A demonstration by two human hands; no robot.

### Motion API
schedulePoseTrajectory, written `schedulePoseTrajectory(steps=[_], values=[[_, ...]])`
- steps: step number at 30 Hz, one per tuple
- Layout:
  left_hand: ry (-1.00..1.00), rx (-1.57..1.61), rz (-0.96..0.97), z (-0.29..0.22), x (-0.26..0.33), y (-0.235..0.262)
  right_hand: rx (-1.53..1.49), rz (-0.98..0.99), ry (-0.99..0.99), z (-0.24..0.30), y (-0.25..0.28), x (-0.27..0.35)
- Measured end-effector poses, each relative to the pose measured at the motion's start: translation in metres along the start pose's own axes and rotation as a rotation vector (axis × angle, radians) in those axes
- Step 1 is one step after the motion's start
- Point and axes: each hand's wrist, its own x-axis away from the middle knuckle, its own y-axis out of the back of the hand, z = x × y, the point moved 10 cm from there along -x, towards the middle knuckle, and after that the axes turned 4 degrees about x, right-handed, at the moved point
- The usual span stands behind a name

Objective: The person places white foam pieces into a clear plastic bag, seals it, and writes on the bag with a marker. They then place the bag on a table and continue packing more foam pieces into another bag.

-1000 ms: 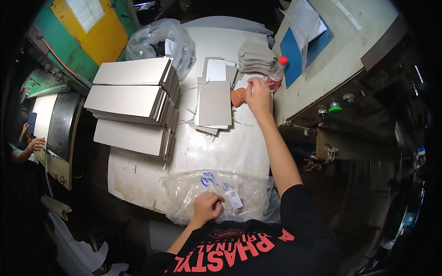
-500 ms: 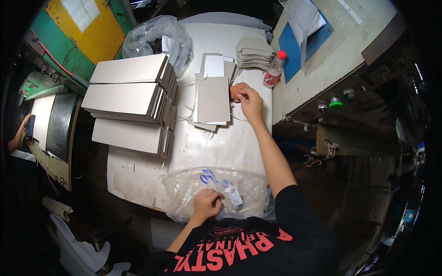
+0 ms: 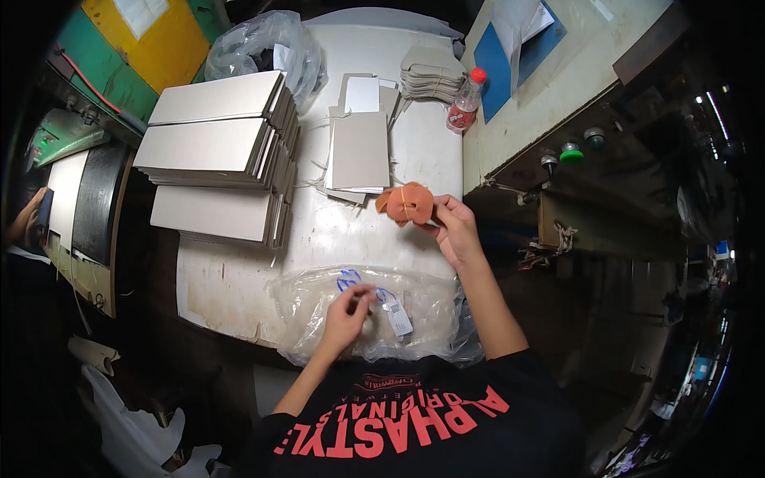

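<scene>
In my right hand [image 3: 454, 233] is an orange bundle of thin, soft-looking pieces [image 3: 409, 204], bound by a band and pinched at its right side above the table. My left hand [image 3: 346, 319] hovers over a clear plastic bag [image 3: 299, 319] along the near table edge, its fingers half bent and apart, with nothing visible in them. Blue handwriting and a white label [image 3: 394, 313] are on that bag. Just beyond the bundle lies a stack of grey cardboard sheets [image 3: 358, 151] with a white paper [image 3: 362, 94] at its far end.
Tall stacks of grey board [image 3: 209, 143] stand at the left of the white table [image 3: 319, 239]. Behind them sits a crumpled plastic bag [image 3: 267, 56]. Banded grey pieces [image 3: 432, 73] and a red-capped bottle [image 3: 466, 102] are at the far right. Another person's hand [image 3: 28, 217] shows far left.
My right hand has lifted the orange bundle off the table beside the cardboard and brought it nearer. My left hand has moved slightly forward over the bag, its fingers loosening.
</scene>
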Motion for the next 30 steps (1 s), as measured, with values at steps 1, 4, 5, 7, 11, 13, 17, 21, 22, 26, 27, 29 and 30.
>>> schedulePoseTrajectory(steps=[1,4,5,7,11,13,17,21,22,26,27,29,30], values=[[-0.022,0.209,0.012,-0.012,-0.009,0.001,0.018,0.037,-0.065,-0.003,-0.01,0.016],[-0.098,0.598,0.163,-0.057,-0.017,-0.009,0.142,0.188,-0.15,-0.002,-0.046,0.057],[-0.078,0.625,0.204,-0.068,-0.018,-0.014,0.253,0.228,-0.119,0.001,-0.058,0.068],[-0.054,0.619,0.23,-0.084,-0.018,-0.023,0.431,0.241,0.013,0.01,-0.081,0.081],[-0.021,0.611,0.159,-0.097,-0.016,-0.027,0.975,0.183,0.693,0.072,-0.114,0.122],[0.012,0.652,0.127,-0.095,-0.013,-0.026,1.096,0.192,0.797,0.076,-0.122,0.13],[0.009,0.64,0.118,-0.094,-0.009,-0.029,0.97,0.14,0.804,0.074,-0.109,0.126],[0.094,0.722,0.097,-0.09,-0.011,-0.038,0.66,-0.059,0.707,0.066,-0.074,0.111],[0.083,0.709,0.119,-0.093,-0.012,-0.043,0.646,-0.08,0.701,0.064,-0.069,0.109],[0.094,0.647,0.111,-0.089,-0.022,-0.055,0.597,-0.157,0.769,0.079,-0.051,0.108],[0.049,0.663,0.132,-0.092,-0.027,-0.057,0.495,-0.189,0.792,0.087,-0.044,0.108],[0.138,0.626,-0.04,-0.072,-0.04,-0.044,0.319,-0.27,0.812,0.106,-0.021,0.111],[0.174,0.63,-0.126,-0.064,-0.047,-0.038,0.351,-0.427,0.864,0.124,-0.003,0.119]])
